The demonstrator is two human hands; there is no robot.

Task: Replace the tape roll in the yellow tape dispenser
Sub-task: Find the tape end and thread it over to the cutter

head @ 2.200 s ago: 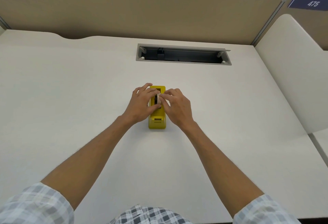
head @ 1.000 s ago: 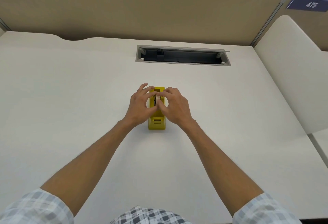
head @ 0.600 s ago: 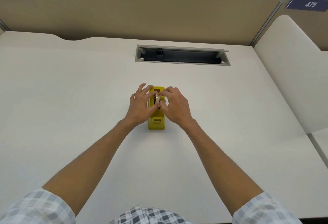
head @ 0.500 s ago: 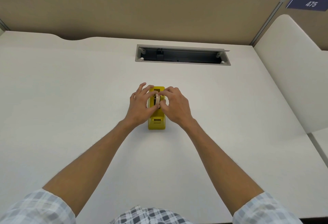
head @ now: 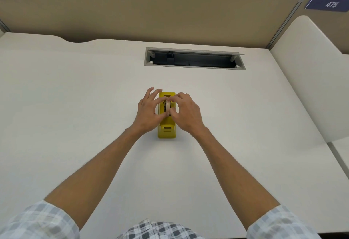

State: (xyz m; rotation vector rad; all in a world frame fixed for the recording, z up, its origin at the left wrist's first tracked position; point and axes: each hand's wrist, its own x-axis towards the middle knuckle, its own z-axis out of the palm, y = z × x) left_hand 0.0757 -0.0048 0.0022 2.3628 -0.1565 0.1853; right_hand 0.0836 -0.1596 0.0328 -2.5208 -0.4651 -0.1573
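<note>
The yellow tape dispenser (head: 167, 132) stands in the middle of the pale desk (head: 75, 106), its cutter end toward me. A pale tape roll (head: 167, 106) stands on edge in the dispenser's slot. My left hand (head: 148, 113) pinches the roll from the left with thumb and forefinger, the other fingers spread. My right hand (head: 186, 114) pinches it from the right. Both hands cover the dispenser's sides and most of the roll.
An open grey cable trough (head: 194, 61) is set into the desk beyond the dispenser. A tan partition (head: 151, 10) runs along the back. A rounded cream side panel (head: 311, 72) rises at the right. A sign reading 475 (head: 329, 4) hangs at the top right.
Both hands stay on the tape roll in the dispenser. My fingers have shifted slightly around the roll and my left fingers have spread a little. The dispenser has not moved.
</note>
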